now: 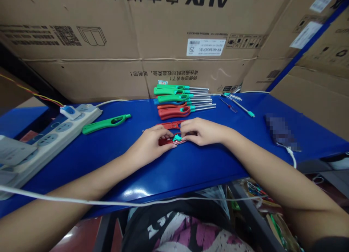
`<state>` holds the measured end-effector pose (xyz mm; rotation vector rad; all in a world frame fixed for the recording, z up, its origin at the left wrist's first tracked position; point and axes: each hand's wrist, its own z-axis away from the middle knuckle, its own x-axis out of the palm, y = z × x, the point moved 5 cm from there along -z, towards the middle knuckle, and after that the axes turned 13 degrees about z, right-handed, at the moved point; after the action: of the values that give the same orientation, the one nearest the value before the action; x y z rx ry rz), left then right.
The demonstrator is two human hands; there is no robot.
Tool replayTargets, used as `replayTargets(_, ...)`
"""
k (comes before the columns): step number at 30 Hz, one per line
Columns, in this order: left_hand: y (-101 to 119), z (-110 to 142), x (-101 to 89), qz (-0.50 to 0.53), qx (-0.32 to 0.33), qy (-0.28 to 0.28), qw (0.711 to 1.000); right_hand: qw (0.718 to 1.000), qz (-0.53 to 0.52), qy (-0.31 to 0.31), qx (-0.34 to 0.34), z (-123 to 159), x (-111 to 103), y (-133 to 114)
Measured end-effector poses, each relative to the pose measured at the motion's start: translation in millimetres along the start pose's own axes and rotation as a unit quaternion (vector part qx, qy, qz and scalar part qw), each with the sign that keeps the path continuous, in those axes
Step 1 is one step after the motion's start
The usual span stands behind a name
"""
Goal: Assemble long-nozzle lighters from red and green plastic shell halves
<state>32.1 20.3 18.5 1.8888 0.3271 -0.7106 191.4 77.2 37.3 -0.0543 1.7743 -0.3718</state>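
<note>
Near the middle of the blue table, an open red lighter shell half [163, 142] lies between my hands with a teal trigger piece [177, 138] in it. My left hand [152, 141] is closed on the shell's left part, thumb along its near edge. The fingers of my right hand [200, 131] are pinched at the right edge of the teal trigger piece and partly hide the shell's right end. Just beyond them is another red shell half [171, 125], partly covered by my right hand.
Several green and red gas lighters [174, 112] with metal tubes lie behind my hands. A green lighter shell [106, 124] and a power strip [58, 135] are at left. Thin tools [240, 104] and a blurred dark object [280, 132] lie right. A white cable [117, 203] crosses in front; cardboard [109, 74] stands behind.
</note>
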Motion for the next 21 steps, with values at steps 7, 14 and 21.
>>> replayTargets(7, -1, 0, 1.1, 0.015, -0.003, 0.004, 1.0, 1.0, 0.027, -0.012, -0.004, 1, 0, -5)
replayTargets(14, 1, 2, 2.6, -0.01, 0.004, 0.008, 1.0, 0.992, -0.082, 0.0, 0.096, 1, 4, 15)
replayTargets(21, 4, 3, 3.1, -0.016, -0.007, -0.004, 1.0, 0.991, -0.094, -0.011, 0.098, 2, 4, 16)
